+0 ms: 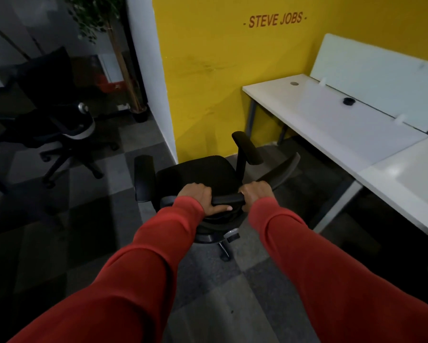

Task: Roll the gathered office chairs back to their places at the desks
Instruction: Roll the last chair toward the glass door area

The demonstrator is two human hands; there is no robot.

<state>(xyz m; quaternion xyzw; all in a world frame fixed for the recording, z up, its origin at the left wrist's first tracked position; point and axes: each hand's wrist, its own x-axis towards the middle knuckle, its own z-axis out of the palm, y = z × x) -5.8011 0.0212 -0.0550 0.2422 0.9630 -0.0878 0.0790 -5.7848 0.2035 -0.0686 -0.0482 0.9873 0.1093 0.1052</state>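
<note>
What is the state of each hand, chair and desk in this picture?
Black mesh office chair with armrests: upright on carpet, not tucked under a desk.
Left hand: grips its backrest top.
Right hand: grips its backrest top.
Second black office chair: upright, untouched.
Long white desk: stands against yellow wall.

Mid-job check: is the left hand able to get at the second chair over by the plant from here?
Probably not. The left hand grips the near chair's backrest, and the second chair stands far off to the left across open carpet, seemingly past the arm's stretch.
</note>
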